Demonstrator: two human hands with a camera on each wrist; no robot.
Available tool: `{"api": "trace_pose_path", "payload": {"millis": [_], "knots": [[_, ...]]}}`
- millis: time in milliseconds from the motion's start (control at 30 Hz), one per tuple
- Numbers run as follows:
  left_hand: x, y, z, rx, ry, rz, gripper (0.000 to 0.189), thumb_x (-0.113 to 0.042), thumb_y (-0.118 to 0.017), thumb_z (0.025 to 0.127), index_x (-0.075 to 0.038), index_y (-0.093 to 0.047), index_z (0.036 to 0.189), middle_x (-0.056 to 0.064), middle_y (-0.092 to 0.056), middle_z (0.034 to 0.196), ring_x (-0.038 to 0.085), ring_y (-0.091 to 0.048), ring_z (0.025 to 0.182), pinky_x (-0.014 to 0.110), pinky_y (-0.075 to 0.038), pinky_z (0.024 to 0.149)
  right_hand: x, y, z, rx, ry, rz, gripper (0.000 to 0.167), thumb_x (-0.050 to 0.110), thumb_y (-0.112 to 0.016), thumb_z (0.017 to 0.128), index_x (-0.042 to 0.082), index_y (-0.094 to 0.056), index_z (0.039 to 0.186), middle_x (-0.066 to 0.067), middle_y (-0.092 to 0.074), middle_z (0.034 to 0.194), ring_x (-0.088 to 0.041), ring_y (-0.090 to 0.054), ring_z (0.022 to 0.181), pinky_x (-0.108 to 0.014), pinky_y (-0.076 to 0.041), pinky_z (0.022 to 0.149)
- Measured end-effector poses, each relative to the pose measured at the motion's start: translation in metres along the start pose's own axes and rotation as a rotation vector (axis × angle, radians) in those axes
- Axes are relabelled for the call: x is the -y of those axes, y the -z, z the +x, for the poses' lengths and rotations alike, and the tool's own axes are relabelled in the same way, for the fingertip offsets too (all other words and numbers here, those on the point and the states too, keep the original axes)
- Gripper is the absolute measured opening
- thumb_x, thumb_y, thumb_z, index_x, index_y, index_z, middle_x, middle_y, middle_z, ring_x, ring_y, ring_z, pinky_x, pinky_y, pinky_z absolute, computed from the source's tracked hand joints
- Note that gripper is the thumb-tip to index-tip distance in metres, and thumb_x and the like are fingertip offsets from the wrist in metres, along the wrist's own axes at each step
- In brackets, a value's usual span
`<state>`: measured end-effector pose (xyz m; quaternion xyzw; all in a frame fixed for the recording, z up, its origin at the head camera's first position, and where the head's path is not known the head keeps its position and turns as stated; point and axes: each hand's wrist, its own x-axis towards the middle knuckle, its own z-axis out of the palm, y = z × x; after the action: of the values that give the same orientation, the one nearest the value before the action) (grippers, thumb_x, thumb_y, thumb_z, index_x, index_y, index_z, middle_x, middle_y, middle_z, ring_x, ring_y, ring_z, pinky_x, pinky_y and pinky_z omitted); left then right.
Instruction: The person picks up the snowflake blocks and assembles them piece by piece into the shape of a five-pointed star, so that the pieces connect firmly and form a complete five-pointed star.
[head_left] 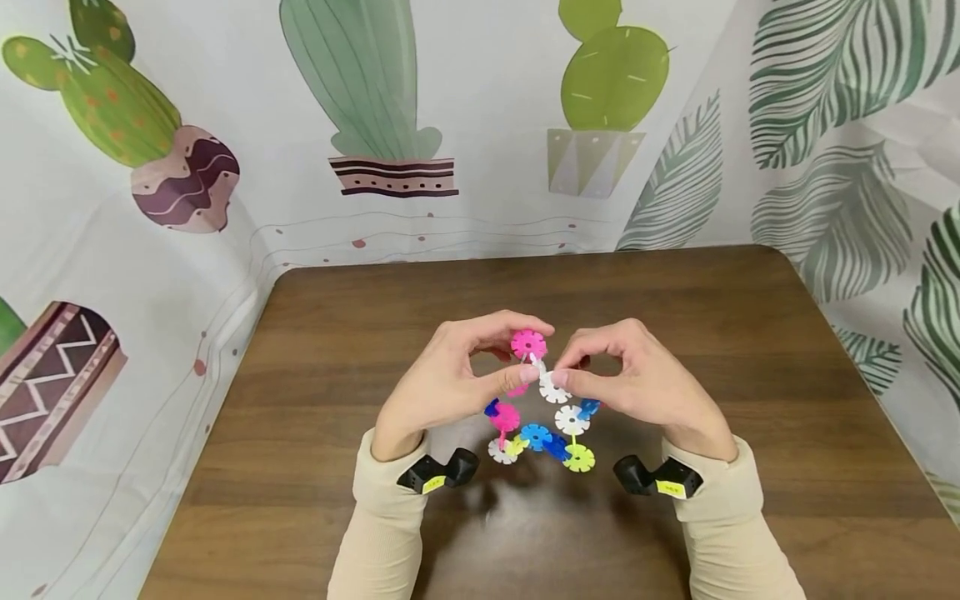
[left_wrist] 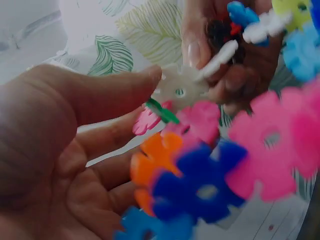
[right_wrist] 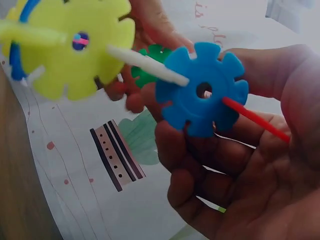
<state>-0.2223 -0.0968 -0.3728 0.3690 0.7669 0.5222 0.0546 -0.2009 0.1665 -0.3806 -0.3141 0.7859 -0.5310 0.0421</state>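
Note:
Both hands hold a ring of joined, notched plastic snowflake discs above the table. My left hand (head_left: 450, 375) pinches the upper left part, its thumb on a whitish disc (left_wrist: 176, 85) close to a pink disc (head_left: 528, 343). My right hand (head_left: 645, 379) pinches a white disc (head_left: 555, 387), seen edge-on in the left wrist view where it meets the whitish one. Below hang a yellow-green disc (head_left: 579, 457), a light blue disc (head_left: 536, 437) and several others. In the right wrist view, a blue disc (right_wrist: 200, 107) carries a red disc (right_wrist: 255, 120) edge-on; the right fingertips are partly hidden behind it.
The brown wooden table (head_left: 300, 467) spreads out under the hands. Behind it hangs a white cloth (head_left: 495, 100) printed with cacti and leaves. Each wrist wears a black camera, one on the left sleeve (head_left: 386, 533) and one on the right sleeve (head_left: 727, 533).

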Motion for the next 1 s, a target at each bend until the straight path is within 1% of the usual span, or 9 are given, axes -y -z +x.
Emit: {"api": "trace_pose_path", "payload": {"millis": [100, 233, 400, 500, 600, 667, 767, 867, 1000], "knots": [[-0.003, 0.000, 0.000, -0.029, 0.025, -0.047, 0.033, -0.016, -0.083, 0.095, -0.021, -0.074, 0.127, -0.006, -0.078, 0.111, 0.009, -0.076, 0.101, 0.034, -0.063, 0.095, 0.002, -0.002, 0.001, -0.027, -0.004, 0.016, 0.018, 0.001, -0.078, 0.094, 0.018, -0.083, 0.094, 0.003, -0.075, 0.083, -0.014, -0.064, 0.076, -0.030, -0.056, 0.068], [-0.005, -0.001, 0.000, -0.074, 0.032, -0.095, 0.032, -0.013, -0.085, 0.093, -0.017, -0.074, 0.122, -0.004, -0.077, 0.108, 0.012, -0.077, 0.098, 0.035, -0.064, 0.094, 0.004, -0.003, 0.001, -0.066, -0.046, 0.050, 0.020, 0.001, -0.078, 0.094, 0.020, -0.084, 0.094, 0.003, -0.078, 0.086, -0.017, -0.066, 0.078, -0.033, -0.057, 0.068], [-0.006, -0.005, 0.001, -0.102, 0.041, -0.157, 0.031, -0.011, -0.084, 0.093, -0.013, -0.073, 0.122, -0.001, -0.075, 0.106, 0.016, -0.077, 0.087, 0.038, -0.067, 0.083, 0.006, -0.004, 0.001, -0.119, -0.068, 0.099, 0.022, -0.001, -0.078, 0.094, 0.020, -0.084, 0.094, 0.000, -0.079, 0.087, -0.019, -0.067, 0.077, -0.034, -0.058, 0.065], [-0.006, -0.007, 0.002, -0.116, 0.039, -0.165, 0.031, -0.010, -0.084, 0.093, -0.014, -0.072, 0.121, 0.000, -0.075, 0.107, 0.016, -0.078, 0.086, 0.038, -0.067, 0.082, 0.006, -0.004, 0.000, -0.136, -0.082, 0.130, 0.020, -0.002, -0.077, 0.094, 0.017, -0.084, 0.095, -0.002, -0.079, 0.088, -0.021, -0.068, 0.077, -0.034, -0.058, 0.064], [-0.006, -0.009, 0.003, -0.135, 0.037, -0.143, 0.031, -0.011, -0.084, 0.092, -0.015, -0.072, 0.121, 0.000, -0.075, 0.109, 0.015, -0.078, 0.089, 0.036, -0.066, 0.087, 0.005, -0.004, 0.001, -0.144, -0.100, 0.155, 0.019, -0.002, -0.077, 0.094, 0.015, -0.084, 0.095, -0.003, -0.079, 0.089, -0.021, -0.067, 0.075, -0.034, -0.057, 0.061], [-0.005, -0.010, 0.004, -0.148, 0.046, -0.139, 0.031, -0.011, -0.084, 0.092, -0.016, -0.072, 0.120, -0.001, -0.075, 0.109, 0.014, -0.078, 0.090, 0.036, -0.066, 0.087, 0.005, -0.004, 0.002, -0.147, -0.106, 0.167, 0.018, -0.003, -0.076, 0.094, 0.014, -0.083, 0.096, -0.004, -0.079, 0.088, -0.022, -0.065, 0.073, -0.033, -0.056, 0.060], [-0.004, -0.011, 0.005, -0.172, 0.065, -0.149, 0.030, -0.012, -0.084, 0.092, -0.017, -0.072, 0.119, -0.001, -0.076, 0.108, 0.015, -0.078, 0.089, 0.038, -0.067, 0.087, 0.005, -0.004, 0.002, -0.164, -0.124, 0.163, 0.016, 0.000, -0.075, 0.096, 0.014, -0.083, 0.096, -0.004, -0.077, 0.087, -0.023, -0.062, 0.068, -0.033, -0.054, 0.058], [-0.004, -0.013, 0.007, -0.193, 0.085, -0.157, 0.030, -0.013, -0.085, 0.091, -0.018, -0.071, 0.117, -0.001, -0.077, 0.106, 0.015, -0.078, 0.089, 0.040, -0.067, 0.087, 0.005, -0.004, 0.002, -0.190, -0.143, 0.143, 0.014, 0.003, -0.075, 0.097, 0.015, -0.083, 0.096, -0.003, -0.076, 0.086, -0.023, -0.060, 0.067, -0.033, -0.054, 0.059], [-0.006, -0.013, 0.006, -0.195, 0.097, -0.153, 0.029, -0.014, -0.086, 0.090, -0.017, -0.071, 0.115, 0.000, -0.077, 0.103, 0.015, -0.078, 0.089, 0.037, -0.067, 0.086, 0.006, -0.003, 0.002, -0.202, -0.143, 0.125, 0.012, 0.004, -0.076, 0.097, 0.013, -0.083, 0.096, -0.003, -0.077, 0.086, -0.024, -0.063, 0.070, -0.032, -0.056, 0.061]]}}
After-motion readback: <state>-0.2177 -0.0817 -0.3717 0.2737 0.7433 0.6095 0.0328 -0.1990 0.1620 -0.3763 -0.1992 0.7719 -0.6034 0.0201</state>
